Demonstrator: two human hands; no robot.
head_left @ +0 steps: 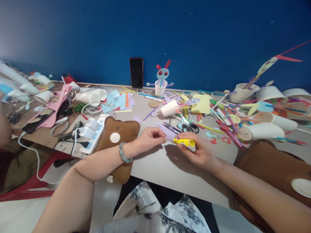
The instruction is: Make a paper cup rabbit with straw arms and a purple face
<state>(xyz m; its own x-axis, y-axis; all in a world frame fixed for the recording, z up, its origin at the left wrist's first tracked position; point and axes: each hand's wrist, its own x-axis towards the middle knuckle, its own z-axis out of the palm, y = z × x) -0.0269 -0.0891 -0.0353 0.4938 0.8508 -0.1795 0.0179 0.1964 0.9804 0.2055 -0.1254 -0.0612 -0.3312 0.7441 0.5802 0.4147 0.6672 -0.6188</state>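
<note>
My right hand point(198, 150) is closed around a yellow glue stick point(186, 142), whose narrow end points at my left fingertips. My left hand point(150, 140), with a jade-coloured bangle on its wrist, pinches the near edge of a purple paper piece point(168, 132). Just beyond both hands lie black-handled scissors point(190, 127), with another dark blade beside them on the paper. A white paper cup point(169, 108) rests on its side behind the scissors. At the wall stands a cup figure point(160, 87) with a blue paper face, red ears and pipe-cleaner arms.
Brown cushions point(123, 129) lie beside each forearm. A white power strip point(93, 137) with plugs is at the left. A phone point(136, 72) leans on the blue wall. Paper cups point(264, 131), coloured sticks and paper scraps crowd the right. Another person's arm point(5, 119) shows far left.
</note>
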